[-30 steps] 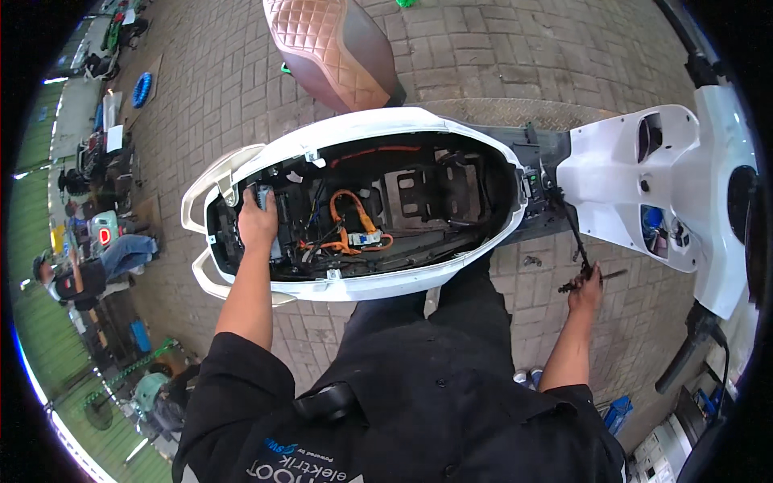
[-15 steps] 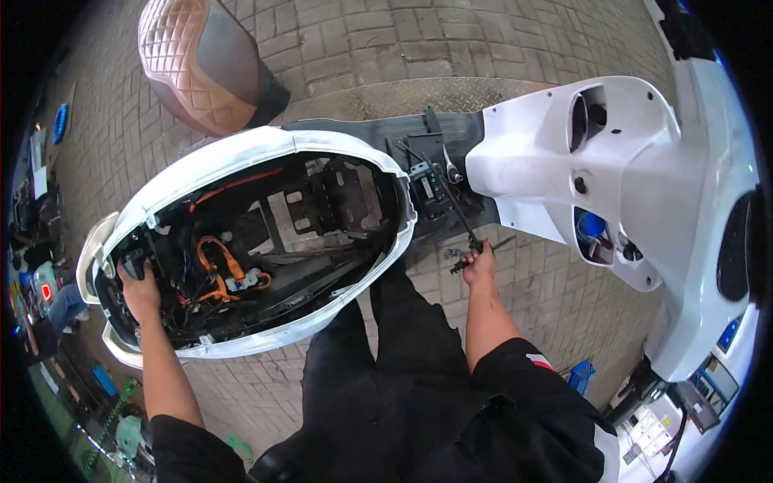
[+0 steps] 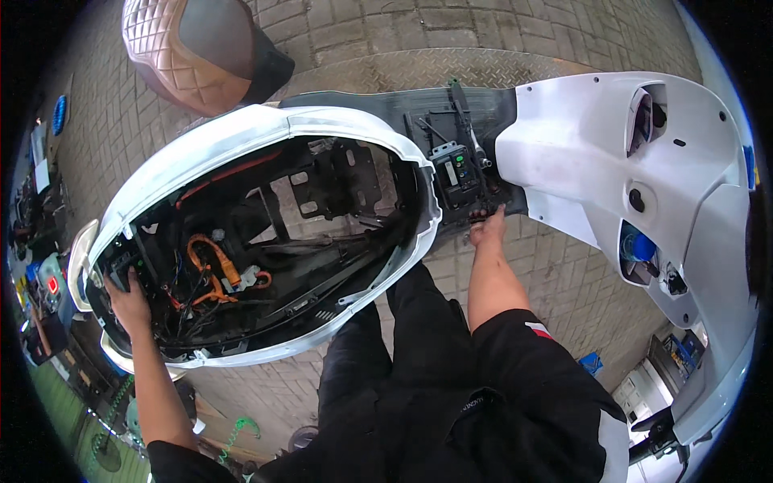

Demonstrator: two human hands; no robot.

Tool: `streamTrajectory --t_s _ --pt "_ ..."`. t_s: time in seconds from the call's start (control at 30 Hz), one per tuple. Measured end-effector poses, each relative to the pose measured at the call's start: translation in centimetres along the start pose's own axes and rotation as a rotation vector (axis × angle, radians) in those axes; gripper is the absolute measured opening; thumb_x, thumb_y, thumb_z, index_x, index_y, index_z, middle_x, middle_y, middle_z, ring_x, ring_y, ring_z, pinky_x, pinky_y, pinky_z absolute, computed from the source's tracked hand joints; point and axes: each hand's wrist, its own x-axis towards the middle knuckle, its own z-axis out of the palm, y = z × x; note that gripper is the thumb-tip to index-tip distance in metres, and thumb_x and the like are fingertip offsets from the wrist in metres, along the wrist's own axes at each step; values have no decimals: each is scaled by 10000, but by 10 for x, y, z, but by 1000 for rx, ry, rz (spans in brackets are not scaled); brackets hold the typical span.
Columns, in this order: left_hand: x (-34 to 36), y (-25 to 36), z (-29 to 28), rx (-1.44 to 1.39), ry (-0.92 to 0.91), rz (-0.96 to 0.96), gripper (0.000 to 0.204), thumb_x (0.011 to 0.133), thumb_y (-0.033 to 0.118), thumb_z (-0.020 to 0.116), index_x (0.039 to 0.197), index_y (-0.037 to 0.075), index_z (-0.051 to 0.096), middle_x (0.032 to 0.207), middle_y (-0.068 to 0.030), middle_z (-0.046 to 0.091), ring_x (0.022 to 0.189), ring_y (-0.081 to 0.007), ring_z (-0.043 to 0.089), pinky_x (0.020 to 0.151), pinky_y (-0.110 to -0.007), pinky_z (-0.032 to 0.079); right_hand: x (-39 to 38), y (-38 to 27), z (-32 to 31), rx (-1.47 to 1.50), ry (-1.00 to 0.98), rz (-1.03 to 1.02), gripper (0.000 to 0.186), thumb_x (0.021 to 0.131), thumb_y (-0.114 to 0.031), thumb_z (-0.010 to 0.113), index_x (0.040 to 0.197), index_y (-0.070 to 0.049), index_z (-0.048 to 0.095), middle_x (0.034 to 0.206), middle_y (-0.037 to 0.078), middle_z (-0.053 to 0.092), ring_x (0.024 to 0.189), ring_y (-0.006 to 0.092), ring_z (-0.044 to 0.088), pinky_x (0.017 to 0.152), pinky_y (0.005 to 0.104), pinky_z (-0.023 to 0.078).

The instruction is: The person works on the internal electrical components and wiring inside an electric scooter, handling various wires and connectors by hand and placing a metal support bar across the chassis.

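Note:
My left hand (image 3: 129,304) reaches into the rear end of the white scooter body (image 3: 201,143). Its fingers close round a small black part (image 3: 121,274) there, whose far side is hidden. Just right of that hand, an orange cable with a thick connector (image 3: 229,274) lies among dark wires. My right hand (image 3: 488,229) is at the near edge of the black footboard (image 3: 378,103), fingers apart, by dark rod-like pieces. A black box with terminals (image 3: 456,171) sits on the footboard beyond it, with a ratchet-like metal tool (image 3: 477,146) alongside.
The white front panel (image 3: 564,153) rises to the right, with a blue-capped bottle (image 3: 641,246) in its pocket. A brown quilted seat (image 3: 193,56) stands on the paving at far left. A person's things and machines crowd the left rim.
My right hand has put the dark rod it held down at the footboard and loosened its fingers. My left hand stays at the body's rear end. The view has shifted slightly.

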Motion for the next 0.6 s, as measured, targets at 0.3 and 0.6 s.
streamTrajectory --t_s 0.3,0.6 --pt "-1 28 -7 -17 -88 -63 767 950 567 507 1400 -49 421 1129 -355 624 1061 -514 602 914 -524 477 51 -32 -29 -495 -119 47 551 954 -513 577 1354 -135 540 1310 105 582 1106 309 597 963 432 467" --pt "-7 26 -25 -142 -116 -123 597 1012 450 408 1416 12 370 1115 -367 615 1029 -530 597 874 -566 461 -80 -33 10 -1040 -91 -1091 414 965 -347 630 1178 7 599 1113 133 648 1012 261 618 930 379 462"
